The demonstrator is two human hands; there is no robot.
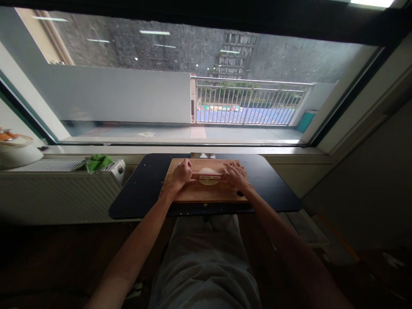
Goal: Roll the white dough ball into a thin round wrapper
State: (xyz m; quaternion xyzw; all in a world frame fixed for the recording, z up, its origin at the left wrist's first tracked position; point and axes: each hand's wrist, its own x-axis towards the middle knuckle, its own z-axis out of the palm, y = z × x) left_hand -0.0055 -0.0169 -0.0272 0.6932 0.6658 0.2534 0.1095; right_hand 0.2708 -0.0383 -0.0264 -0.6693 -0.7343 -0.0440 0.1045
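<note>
A pale, flat round of dough (209, 182) lies on a wooden cutting board (193, 195). Across it rests a rolling pin (196, 175) with a printed label on its middle. My left hand (183, 172) is closed in a fist around the pin's left end. Over the right end lies my right hand (235, 174), its fingers bent over the pin, which hides that end. Dough shows both beyond and in front of the pin.
The board sits on a small black table (267, 184) with pale crumbs on it. Behind stands a large window. To the left are a radiator (64, 193), a green cloth (99, 163) on it, and a white pot-like container (17, 150).
</note>
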